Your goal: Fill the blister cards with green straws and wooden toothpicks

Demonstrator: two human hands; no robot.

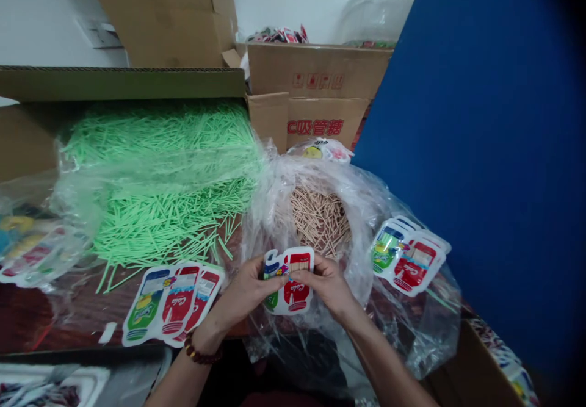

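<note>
Between my two hands I hold a white-edged candy pouch (298,300), printed with a red cola bottle and a blue-green bottle. My left hand (245,292) pinches its left side and my right hand (333,288) its right side, thumbs on the front. Tan sticks show through the window of the red half. Just beyond, a clear plastic bag (361,212) lies open around a heap of tan candy sticks (320,218). A few similar pouches (176,303) overlap at left, and another stack of pouches (409,254) rests on the plastic at right.
Green candy sticks (174,212) spill from a bag in a cardboard box (123,83) at left. More cardboard boxes (320,71) stand behind. A blue panel (476,138) rises on the right. A grey bin (137,373) sits at lower left, and a white scrap (107,332) lies on the table.
</note>
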